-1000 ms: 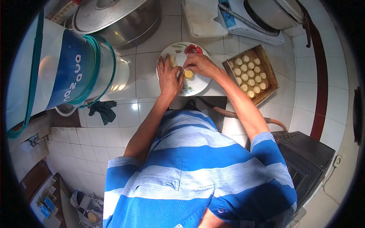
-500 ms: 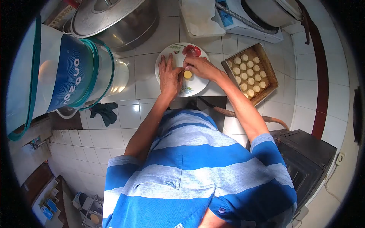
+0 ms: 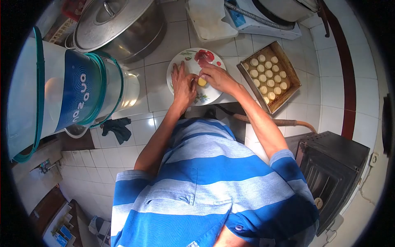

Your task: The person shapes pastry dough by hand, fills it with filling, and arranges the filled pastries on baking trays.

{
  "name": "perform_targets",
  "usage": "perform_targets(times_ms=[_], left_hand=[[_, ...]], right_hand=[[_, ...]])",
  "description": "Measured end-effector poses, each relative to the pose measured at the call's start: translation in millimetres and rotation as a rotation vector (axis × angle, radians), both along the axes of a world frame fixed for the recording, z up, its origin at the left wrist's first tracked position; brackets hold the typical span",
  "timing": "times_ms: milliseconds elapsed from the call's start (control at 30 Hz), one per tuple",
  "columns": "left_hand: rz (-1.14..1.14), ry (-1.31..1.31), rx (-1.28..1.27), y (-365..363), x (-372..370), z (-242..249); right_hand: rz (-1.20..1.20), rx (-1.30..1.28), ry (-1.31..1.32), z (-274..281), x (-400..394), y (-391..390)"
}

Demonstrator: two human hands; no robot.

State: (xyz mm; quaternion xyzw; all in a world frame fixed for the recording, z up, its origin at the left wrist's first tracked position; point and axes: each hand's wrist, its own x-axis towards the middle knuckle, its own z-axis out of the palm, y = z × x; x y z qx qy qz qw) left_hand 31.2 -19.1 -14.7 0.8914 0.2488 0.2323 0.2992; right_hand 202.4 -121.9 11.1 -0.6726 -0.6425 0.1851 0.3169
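A small round yellow piece (image 3: 202, 82), which looks like dough, is at the middle of a white plate with a red flower pattern (image 3: 191, 62). My left hand (image 3: 183, 85) rests on the plate's left side with its fingers stretched out, and its thumb reaches to the piece. From the other side, my right hand (image 3: 219, 78) has its fingertips pinched together at the piece's upper edge. The fingertips partly hide where they meet it. Right of the plate, a worn rectangular metal tray (image 3: 293, 93) carries rows of several similar pale round pieces (image 3: 269, 74).
A large lidded steel pot (image 3: 135, 37) stands behind the plate. To the left is a big clear bucket with a teal rim (image 3: 84, 90). A plastic container (image 3: 210, 22) and a stove (image 3: 267, 26) are at the back. A black oven (image 3: 333, 173) is at lower right.
The camera view has shifted slightly. My right fingertips now cover more of the yellow piece's top edge. My left hand stays on the plate, and the tray's pieces look the same.
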Motion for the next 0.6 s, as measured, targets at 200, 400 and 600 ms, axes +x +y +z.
perform_targets(times_ms=[200,400,600], left_hand=[[-0.038,0.034,0.014,-2,-10,12],[-0.060,-0.005,0.082,-3,-13,29],[-0.144,-0.014,-0.067,-4,-9,26]], right_hand=[[-0.125,-0.004,-0.176,14,-35,-33],[-0.233,0.103,-0.335,6,-46,-38],[-0.302,0.070,-0.025,10,-40,-33]])
